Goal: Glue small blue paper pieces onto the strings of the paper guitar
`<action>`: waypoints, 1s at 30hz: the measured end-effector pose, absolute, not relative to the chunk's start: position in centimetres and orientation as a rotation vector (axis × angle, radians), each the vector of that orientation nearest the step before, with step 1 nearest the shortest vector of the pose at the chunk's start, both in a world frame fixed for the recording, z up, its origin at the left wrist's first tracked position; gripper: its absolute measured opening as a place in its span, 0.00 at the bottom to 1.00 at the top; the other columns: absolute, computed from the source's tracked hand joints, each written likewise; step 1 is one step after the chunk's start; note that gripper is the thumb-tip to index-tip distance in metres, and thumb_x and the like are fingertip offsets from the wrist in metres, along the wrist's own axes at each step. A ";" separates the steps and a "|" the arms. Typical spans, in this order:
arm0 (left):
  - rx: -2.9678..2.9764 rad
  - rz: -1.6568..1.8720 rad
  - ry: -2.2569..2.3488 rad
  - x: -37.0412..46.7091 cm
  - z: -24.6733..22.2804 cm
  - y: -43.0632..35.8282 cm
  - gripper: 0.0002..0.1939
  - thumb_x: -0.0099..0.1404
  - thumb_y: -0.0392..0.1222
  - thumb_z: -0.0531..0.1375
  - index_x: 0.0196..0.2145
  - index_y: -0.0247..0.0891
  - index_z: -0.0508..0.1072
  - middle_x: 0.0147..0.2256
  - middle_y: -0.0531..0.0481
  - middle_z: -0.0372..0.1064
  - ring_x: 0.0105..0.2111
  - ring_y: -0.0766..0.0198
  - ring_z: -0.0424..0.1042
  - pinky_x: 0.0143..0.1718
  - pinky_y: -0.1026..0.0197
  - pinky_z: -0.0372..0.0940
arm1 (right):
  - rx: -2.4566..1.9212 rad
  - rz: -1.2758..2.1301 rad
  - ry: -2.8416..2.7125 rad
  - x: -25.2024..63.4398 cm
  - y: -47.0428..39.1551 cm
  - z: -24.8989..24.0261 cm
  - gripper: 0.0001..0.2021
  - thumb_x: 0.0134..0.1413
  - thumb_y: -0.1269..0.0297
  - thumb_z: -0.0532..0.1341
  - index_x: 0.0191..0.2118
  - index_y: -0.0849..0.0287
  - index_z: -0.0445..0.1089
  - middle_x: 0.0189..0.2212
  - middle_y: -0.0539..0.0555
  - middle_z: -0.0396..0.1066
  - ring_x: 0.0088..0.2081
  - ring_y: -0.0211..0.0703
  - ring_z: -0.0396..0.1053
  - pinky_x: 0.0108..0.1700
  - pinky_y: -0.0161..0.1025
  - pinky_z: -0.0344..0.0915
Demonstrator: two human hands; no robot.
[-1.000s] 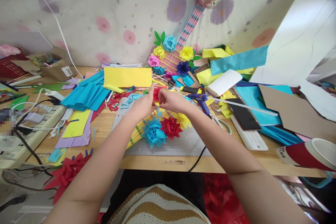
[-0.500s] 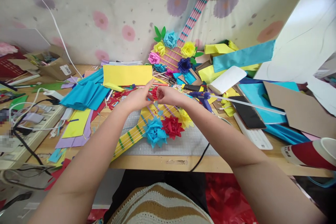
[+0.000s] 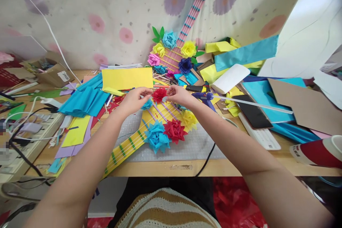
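Observation:
A red paper flower [image 3: 159,94] sits at the top edge of a yellow paper guitar [image 3: 129,146], between my two hands. My left hand [image 3: 136,100] is left of it, thumb and fingers bent with a gap between them, above a small blue paper flower [image 3: 146,104]. My right hand [image 3: 178,96] is at the red flower's right side, its thumb and forefinger pinched together; a small pale bit shows by the fingertips, too small to name. A large blue flower [image 3: 157,136], another red flower [image 3: 175,131] and a yellow flower [image 3: 188,119] lie along the guitar's near side.
A purple glue gun [image 3: 204,97] with a long glue stick lies right of my right hand. Behind leans a pink paper guitar [image 3: 187,25]. Coloured paper [image 3: 84,96], a black phone [image 3: 251,112], a paper cup [image 3: 317,152] and a power strip [image 3: 40,142] crowd the table.
My hands have drawn apart, uncovering the red flower and the small blue one between them. The view has shifted slightly.

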State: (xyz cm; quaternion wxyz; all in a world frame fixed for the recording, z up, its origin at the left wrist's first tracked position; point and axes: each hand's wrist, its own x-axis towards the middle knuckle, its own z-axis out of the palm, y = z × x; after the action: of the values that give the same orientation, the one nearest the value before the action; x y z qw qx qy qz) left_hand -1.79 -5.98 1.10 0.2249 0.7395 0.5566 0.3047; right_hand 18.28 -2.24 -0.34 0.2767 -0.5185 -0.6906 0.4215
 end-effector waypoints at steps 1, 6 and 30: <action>1.970 0.889 1.494 -1.6 1.6 -6.2 0.14 0.58 0.42 0.54 0.40 0.35 0.73 0.36 0.47 0.72 0.32 0.64 0.69 0.33 0.64 0.63 | -1.385 1.146 -1.820 18.4 -2.3 -0.2 0.11 0.35 0.72 0.62 0.28 0.59 0.60 0.21 0.45 0.64 0.25 0.34 0.63 0.27 0.32 0.59; 1.793 0.840 1.289 -1.1 4.1 -7.3 0.15 0.56 0.42 0.55 0.41 0.34 0.71 0.24 0.54 0.63 0.22 0.70 0.61 0.25 0.67 0.59 | -1.410 1.186 -1.676 18.7 -2.5 0.4 0.11 0.35 0.77 0.61 0.28 0.59 0.60 0.21 0.46 0.64 0.25 0.33 0.64 0.26 0.30 0.60; 2.566 0.449 1.796 -1.5 -1.2 -6.4 0.08 0.56 0.43 0.58 0.34 0.38 0.70 0.41 0.43 0.67 0.46 0.53 0.64 0.47 0.54 0.60 | -1.508 0.974 -1.872 16.4 -1.8 -2.1 0.10 0.37 0.73 0.59 0.30 0.58 0.61 0.26 0.47 0.67 0.29 0.37 0.66 0.28 0.32 0.58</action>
State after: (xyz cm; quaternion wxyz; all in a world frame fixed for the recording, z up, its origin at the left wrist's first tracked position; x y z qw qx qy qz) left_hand -1.51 -6.39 -1.20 -0.0112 0.8110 0.5675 0.1419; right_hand 16.43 -1.83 -2.07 0.2706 -0.5596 -0.6949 0.3616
